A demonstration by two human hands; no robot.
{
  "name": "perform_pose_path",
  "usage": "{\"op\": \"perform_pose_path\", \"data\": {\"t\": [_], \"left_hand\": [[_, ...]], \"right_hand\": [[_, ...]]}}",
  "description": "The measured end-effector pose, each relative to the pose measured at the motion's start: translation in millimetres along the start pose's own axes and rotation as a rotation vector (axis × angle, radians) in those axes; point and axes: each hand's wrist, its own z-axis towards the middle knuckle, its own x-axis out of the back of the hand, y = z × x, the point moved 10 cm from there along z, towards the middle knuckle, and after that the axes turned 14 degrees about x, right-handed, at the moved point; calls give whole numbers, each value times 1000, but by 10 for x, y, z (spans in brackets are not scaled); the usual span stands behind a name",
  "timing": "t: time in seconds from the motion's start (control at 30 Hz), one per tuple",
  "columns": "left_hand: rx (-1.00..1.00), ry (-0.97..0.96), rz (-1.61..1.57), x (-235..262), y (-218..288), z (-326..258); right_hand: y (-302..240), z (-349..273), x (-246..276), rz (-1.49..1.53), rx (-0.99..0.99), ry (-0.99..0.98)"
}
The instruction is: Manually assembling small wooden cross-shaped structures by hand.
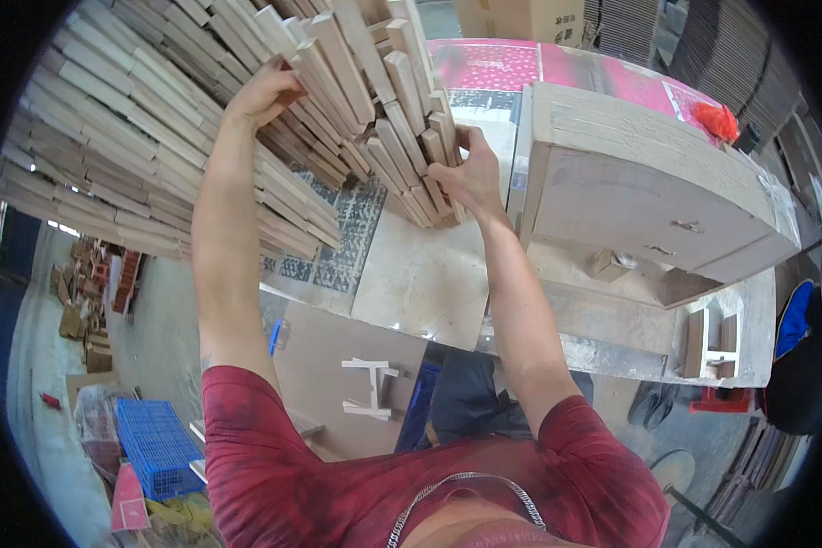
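A: Slats (388, 119) of pale wood, cut short and flat, stand packed on edge in a leaning bundle at the top centre of the view. Position relative to the bench?

B: The bundle rests on the light worktop (420, 283), its lower end beside a patterned grey mat (352, 237). The slats fan outward toward the top.

A: Left hand (263, 91) state?

B: Raised against the left face of the bundle. Fingers are curled over the outer slats near their upper ends, thumb underneath. The grip is partly closed around the slat edges; how many slats it takes in cannot be told.

A: Right hand (470, 178) state?

B: Pressed on the right side of the bundle, lower down. Fingers are spread and bent around the end slats, palm facing the stack. It clasps the slats from the side.

A: Adjacent items?

B: A larger stack of long wooden strips (110, 137) lies to the left of the bundle, behind the left forearm. To the right stands a wooden box with drawer fronts (630, 183), with an orange bag (717, 119) on top of it. A small wood block (609, 265) sits on the bench below the box.

A: Floor level?

B: A blue plastic crate (155, 443) at lower left, a small white wooden frame (370, 388) near the centre, and scrap wood pieces (87, 310) at far left.
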Motion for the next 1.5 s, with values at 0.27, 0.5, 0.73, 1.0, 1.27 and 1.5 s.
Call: {"op": "perform_pose_path", "data": {"t": [0.27, 0.5, 0.73, 1.0, 1.27, 1.5], "left_hand": [[19, -2, -8, -42, -79, -23], [-8, 30, -114, -144, -66, -2], [-108, 77, 310, -344, 180, -123], [-94, -48, -198, 250, -515, 340], [-114, -158, -270, -75, -247, 305], [-23, -372, -384, -92, -270, 367]], "right_hand": [[-67, 4, 11, -77, 147, 56], [-93, -16, 41, -89, 91, 25], [-24, 35, 107, -50, 68, -7], [-64, 8, -153, -25, 121, -29], [-144, -25, 12, -111, 69, 9], [-55, 25, 50, -100, 106, 22]]}}
